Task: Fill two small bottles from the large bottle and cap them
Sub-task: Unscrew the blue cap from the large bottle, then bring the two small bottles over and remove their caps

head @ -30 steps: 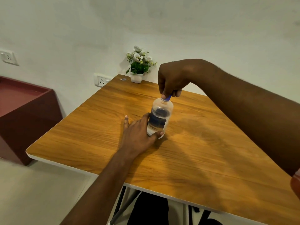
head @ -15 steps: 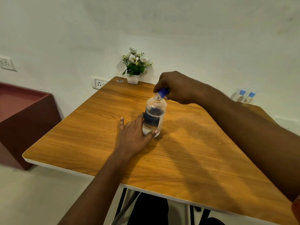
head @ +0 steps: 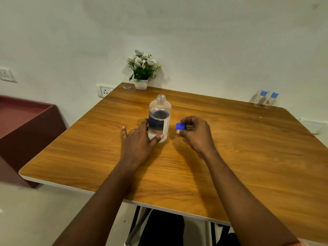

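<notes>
The large bottle [head: 159, 119] stands upright with its neck uncapped, a little beyond the middle of the wooden desk [head: 248, 166] and closer to the far left corner than to the far right one. The left hand [head: 137, 141] grasps its lower body, thumb on the near side, while one finger lies straight on the wood. Just right of the bottle and apart from it, the right hand [head: 195, 135] pinches the blue cap [head: 180, 126] between thumb and fingertips, low over the desk.

Two small bottles [head: 261, 100] with blue caps on stand side by side at the far right corner, well apart from both hands. Bare wood runs from the hands to the near edge and across to the right edge. A potted flower [head: 141, 82] sits at the far edge near the left corner. A wall socket [head: 104, 91] and a maroon cabinet [head: 26, 121] lie off the left edge.
</notes>
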A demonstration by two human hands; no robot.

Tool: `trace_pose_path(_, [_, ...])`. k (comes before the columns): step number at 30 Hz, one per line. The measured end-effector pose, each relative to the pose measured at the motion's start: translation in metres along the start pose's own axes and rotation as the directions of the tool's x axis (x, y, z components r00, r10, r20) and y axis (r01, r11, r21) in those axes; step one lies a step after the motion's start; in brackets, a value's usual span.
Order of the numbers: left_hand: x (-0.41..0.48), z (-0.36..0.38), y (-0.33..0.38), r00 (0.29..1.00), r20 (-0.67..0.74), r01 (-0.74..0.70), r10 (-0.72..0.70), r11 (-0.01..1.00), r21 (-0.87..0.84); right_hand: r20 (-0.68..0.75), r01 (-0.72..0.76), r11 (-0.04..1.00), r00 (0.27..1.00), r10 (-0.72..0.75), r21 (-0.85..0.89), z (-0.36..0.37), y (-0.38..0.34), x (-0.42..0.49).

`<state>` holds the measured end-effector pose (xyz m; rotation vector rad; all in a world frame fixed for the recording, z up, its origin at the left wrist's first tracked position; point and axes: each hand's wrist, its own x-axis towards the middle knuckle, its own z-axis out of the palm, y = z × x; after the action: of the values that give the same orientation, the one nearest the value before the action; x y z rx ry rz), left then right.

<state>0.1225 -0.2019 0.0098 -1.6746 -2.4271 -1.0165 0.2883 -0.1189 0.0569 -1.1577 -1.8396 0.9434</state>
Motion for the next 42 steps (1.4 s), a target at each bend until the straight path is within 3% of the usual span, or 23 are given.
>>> trace_pose_path(9, [0.003, 0.002, 0.001, 0.999, -0.011, 0.052, -0.052, 0.996, 0.072, -0.003, -0.003, 0.998, 1.0, 0.003, -0.067, 0.029, 0.019, -0.004])
trace_pose_path(32, [-0.001, 0.001, 0.001, 0.997, -0.014, 0.07, -0.069, 0.995, 0.068, -0.026, -0.046, 0.989, 0.999, 0.043, -0.143, 0.043, 0.022, 0.011])
trace_pose_path(42, [-0.029, -0.008, 0.009, 0.99, -0.112, 0.08, -0.081, 0.997, -0.009, -0.006, -0.063, 0.998, 0.998, 0.063, -0.019, 0.025, 0.028, -0.006])
